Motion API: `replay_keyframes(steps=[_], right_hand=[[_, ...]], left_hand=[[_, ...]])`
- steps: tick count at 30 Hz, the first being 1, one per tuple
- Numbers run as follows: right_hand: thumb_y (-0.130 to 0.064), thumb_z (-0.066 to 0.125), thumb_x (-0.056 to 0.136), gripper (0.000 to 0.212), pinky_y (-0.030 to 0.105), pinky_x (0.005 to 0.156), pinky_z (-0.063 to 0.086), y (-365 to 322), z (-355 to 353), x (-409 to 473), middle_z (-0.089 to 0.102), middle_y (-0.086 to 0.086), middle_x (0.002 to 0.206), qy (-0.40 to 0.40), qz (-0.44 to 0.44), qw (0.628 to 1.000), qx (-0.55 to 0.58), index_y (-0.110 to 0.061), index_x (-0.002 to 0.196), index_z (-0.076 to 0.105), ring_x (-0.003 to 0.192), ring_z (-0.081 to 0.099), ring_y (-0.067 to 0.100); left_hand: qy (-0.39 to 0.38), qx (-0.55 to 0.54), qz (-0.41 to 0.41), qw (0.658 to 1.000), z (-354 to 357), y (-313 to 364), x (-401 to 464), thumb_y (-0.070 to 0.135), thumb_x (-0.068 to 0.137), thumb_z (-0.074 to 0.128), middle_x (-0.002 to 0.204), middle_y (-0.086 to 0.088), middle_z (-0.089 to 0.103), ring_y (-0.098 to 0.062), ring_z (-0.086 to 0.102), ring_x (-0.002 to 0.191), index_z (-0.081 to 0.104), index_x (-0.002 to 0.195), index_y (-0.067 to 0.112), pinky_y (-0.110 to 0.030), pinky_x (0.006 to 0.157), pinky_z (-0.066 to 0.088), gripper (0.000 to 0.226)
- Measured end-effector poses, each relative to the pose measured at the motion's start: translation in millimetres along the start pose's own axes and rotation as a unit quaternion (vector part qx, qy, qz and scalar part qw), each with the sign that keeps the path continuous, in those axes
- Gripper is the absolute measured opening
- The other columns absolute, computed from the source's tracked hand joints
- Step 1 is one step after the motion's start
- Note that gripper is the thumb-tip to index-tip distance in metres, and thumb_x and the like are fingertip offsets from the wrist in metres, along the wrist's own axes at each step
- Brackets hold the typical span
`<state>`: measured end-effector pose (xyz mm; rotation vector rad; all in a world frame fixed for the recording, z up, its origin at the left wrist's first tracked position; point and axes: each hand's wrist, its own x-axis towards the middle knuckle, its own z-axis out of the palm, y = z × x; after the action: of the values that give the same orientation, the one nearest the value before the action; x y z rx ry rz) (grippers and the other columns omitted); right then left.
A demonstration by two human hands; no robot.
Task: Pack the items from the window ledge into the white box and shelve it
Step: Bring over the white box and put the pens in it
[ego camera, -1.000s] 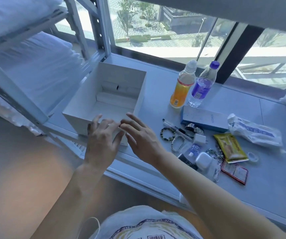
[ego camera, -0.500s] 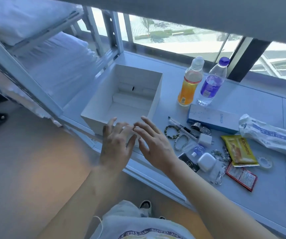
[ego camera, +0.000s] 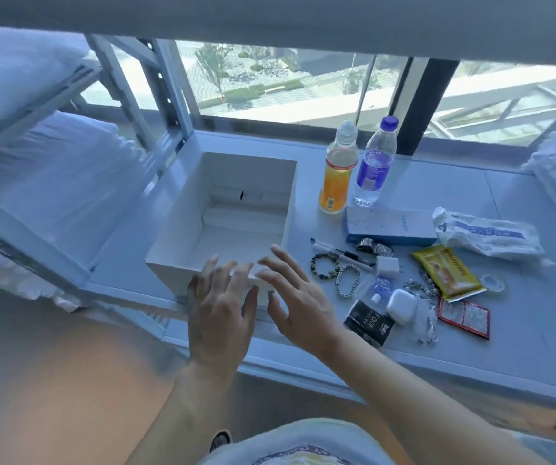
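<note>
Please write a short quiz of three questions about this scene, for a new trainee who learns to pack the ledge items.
1. True or false: the white box already holds packed items.
2. Which thing stands upright beside the orange bottle? A) the purple-capped bottle B) the white earbud case C) the yellow packet
3. Fill in: the left hand and the right hand are at the box's ____ wall, with straight fingers.

Key
1. False: only its bare inside shows.
2. A: the case and the packet lie on the window ledge.
3. Near.
</note>
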<state>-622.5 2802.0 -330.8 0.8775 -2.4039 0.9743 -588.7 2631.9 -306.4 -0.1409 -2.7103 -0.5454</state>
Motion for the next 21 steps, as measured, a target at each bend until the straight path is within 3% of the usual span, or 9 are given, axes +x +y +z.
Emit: replay_keyframes(steps=[6, 12, 15, 18, 21], right_hand=[[0.001, 0.061, 0.093, 0.021, 0.036, 0.106, 0.053, -23.7, 18.0, -0.7, 0.055, 0.005, 0.146, 0.038, 0.086, 0.995, -0.042, -0.004, 0.114, 0.063, 0.157, 0.028, 0.023], [0.001, 0.065, 0.088, 0.035, 0.041, 0.118, 0.041, -50.3, 34.7, 4.6, 0.047, 0.011, 0.154, 0.078, 0.177, 0.978, -0.078, -0.001, 0.122, 0.061, 0.158, 0.023, 0.026], [-0.006, 0.065, 0.09, 0.049, 0.041, 0.121, 0.037, -62.5, 33.5, 5.7, 0.039, 0.007, 0.161, 0.07, 0.199, 0.975, -0.065, -0.004, 0.138, 0.055, 0.159, 0.02, 0.023], [-0.012, 0.062, 0.092, 0.06, 0.037, 0.12, 0.038, -60.6, 16.4, 1.4, 0.037, -0.001, 0.162, 0.1, 0.234, 0.967, -0.024, -0.012, 0.15, 0.046, 0.154, 0.032, 0.018], [-0.011, 0.062, 0.091, 0.049, 0.033, 0.113, 0.043, -38.7, -14.7, -7.7, 0.052, -0.001, 0.146, 0.165, 0.253, 0.953, -0.015, -0.012, 0.14, 0.055, 0.14, 0.049, 0.016]], left_hand=[[-0.021, 0.014, 0.002, 1.0, -27.6, -74.5, 19.3, 0.034, 0.095, 0.067, 0.131, -0.002, 0.061, -0.03, 0.045, 0.134, 0.064, 0.126, 0.023, -0.053, 0.092, 0.047, 0.033], [-0.043, -0.055, 0.058, 0.996, -32.9, -88.9, 21.6, 0.026, 0.095, 0.069, 0.127, -0.003, 0.063, -0.032, 0.047, 0.126, 0.066, 0.13, 0.021, -0.051, 0.091, 0.048, 0.035], [-0.039, -0.16, 0.092, 0.982, -36.0, -77.8, 23.8, 0.019, 0.099, 0.063, 0.128, -0.002, 0.063, -0.026, 0.053, 0.118, 0.062, 0.136, 0.019, -0.036, 0.094, 0.048, 0.037], [-0.031, -0.212, 0.146, 0.966, -39.5, -51.3, 26.4, 0.021, 0.101, 0.057, 0.127, 0.002, 0.062, -0.02, 0.055, 0.116, 0.064, 0.132, 0.02, -0.019, 0.092, 0.04, 0.033], [-0.024, -0.22, 0.207, 0.953, -34.9, -26.3, 35.4, 0.02, 0.1, 0.056, 0.121, 0.002, 0.064, -0.023, 0.057, 0.111, 0.071, 0.119, 0.017, -0.028, 0.094, 0.046, 0.024]])
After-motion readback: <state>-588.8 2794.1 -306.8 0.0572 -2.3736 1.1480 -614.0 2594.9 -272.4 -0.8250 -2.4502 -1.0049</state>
